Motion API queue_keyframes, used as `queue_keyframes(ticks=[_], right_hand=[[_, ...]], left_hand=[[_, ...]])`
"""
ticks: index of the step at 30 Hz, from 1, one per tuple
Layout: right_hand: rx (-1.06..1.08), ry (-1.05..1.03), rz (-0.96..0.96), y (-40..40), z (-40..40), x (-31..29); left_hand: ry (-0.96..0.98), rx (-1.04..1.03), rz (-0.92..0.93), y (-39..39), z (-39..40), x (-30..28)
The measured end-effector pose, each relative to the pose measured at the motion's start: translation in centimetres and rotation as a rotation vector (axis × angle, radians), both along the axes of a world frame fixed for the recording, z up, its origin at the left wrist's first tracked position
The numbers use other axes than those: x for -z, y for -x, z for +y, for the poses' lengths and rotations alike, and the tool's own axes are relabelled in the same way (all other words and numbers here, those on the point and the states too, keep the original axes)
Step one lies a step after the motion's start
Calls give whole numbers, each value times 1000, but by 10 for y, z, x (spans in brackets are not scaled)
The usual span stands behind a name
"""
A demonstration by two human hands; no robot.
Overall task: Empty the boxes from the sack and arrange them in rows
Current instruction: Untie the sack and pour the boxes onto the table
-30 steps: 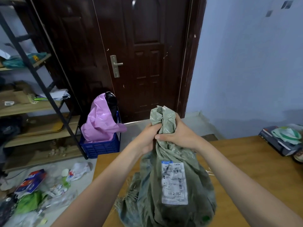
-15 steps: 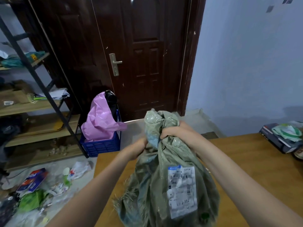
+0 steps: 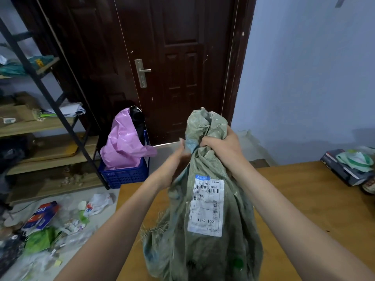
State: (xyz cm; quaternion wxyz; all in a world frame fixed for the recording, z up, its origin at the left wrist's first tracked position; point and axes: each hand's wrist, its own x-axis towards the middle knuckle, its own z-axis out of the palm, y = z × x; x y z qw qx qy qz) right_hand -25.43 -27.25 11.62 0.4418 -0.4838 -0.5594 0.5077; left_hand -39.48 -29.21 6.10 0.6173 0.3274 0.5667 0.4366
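A grey-green woven sack (image 3: 203, 252) stands on the wooden table (image 3: 304, 201), bulging, with a white shipping label (image 3: 207, 205) on its front. Its neck is bunched and twisted at the top. My right hand (image 3: 221, 145) grips that neck from the right, fingers curled tightly round it. My left hand (image 3: 176, 159) is blurred by motion against the left side of the neck and holds a fold of the fabric just below the twist. No boxes show; whatever is in the sack is hidden.
A stack of books with green-white cloth (image 3: 349, 169) lies at the table's right edge. Beyond the table's left end, a blue crate (image 3: 125, 176) holds a pink bag (image 3: 123, 142). Litter (image 3: 42, 218) covers the floor by the shelving (image 3: 40, 124). A dark door (image 3: 178, 67) is behind.
The sack's neck has been worked and turned, so the label swung right and back to face me. My left hand slid from the top of the neck to its left side.
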Motion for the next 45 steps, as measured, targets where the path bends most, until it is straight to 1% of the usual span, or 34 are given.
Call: queue_keyframes(ticks=[2,3,5,7,9,11,13,14,15,16,18,19,21,22,23,24,25,26,27,28,29,30,32,34,36,40,43,44,45], right_hand=[[49,11,49,0,5,2],[74,23,78,1,7,4],[116,45,116,4,8,6],[140,46,116,7,9,9],[132,46,105,10,9,8],[95,66,161,10,9,3],[41,76,228,7,12,-3],[24,72,216,6,14,-7],[19,62,171,6,17,-9],[20,39,79,6,20,-12],[68,-59,-228,5,26,-13],[114,-128,-322,3,27,-15],[137,-300,-303,-2,19,-24],[108,-456,-306,-4,14,-27],[56,-631,-386,-6,9,-30],[-23,-782,-524,-7,6,-32],[-122,-880,-692,-7,6,-32],[-221,-905,-857,-7,8,-29],[-297,-866,-989,-7,11,-26],[-348,-788,-1064,-6,15,-23],[-377,-695,-1090,-7,19,-20],[-391,-607,-1083,-7,23,-17],[-418,-459,-998,-10,31,-14],[-498,-326,-860,-10,34,-11],[-552,-229,-761,-11,35,-7],[-501,-179,-670,-14,37,-3],[-414,-178,-647,-19,38,-3],[-365,-174,-638,-22,40,-2],[-319,-167,-621,-24,40,-1]], left_hand=[[-118,74,-136,3,-7,-5],[-152,146,-96,3,-10,-4],[-230,321,96,1,-15,6],[-300,414,194,-13,-17,8],[-382,389,261,-22,-16,2],[-446,297,284,-23,-14,-2],[-463,181,296,-21,-8,-4],[-470,137,287,-20,-6,-6],[-471,113,294,-19,-4,-6],[-473,100,300,-19,-4,-9],[-479,90,291,-21,-3,-13],[-474,87,290,-20,-3,-12],[-450,61,293,-20,-2,-12],[-442,56,293,-20,-3,-13],[-433,53,311,-21,-1,-11],[-437,59,314,-22,-1,-10],[-439,60,325,-24,1,-8],[-435,50,333,-25,2,-7],[-408,41,376,-25,3,-6],[-366,44,449,-24,4,-6],[-351,66,524,-21,4,-6],[-376,82,552,-20,3,-6],[-435,70,502,-22,-3,-9],[-453,65,481,-25,-10,-13],[-426,94,483,-28,-12,-10],[-322,93,441,-30,-13,-8],[-327,135,331,-31,-22,-8],[-325,132,309,-30,-24,-9],[-313,122,330,-28,-24,-8]])
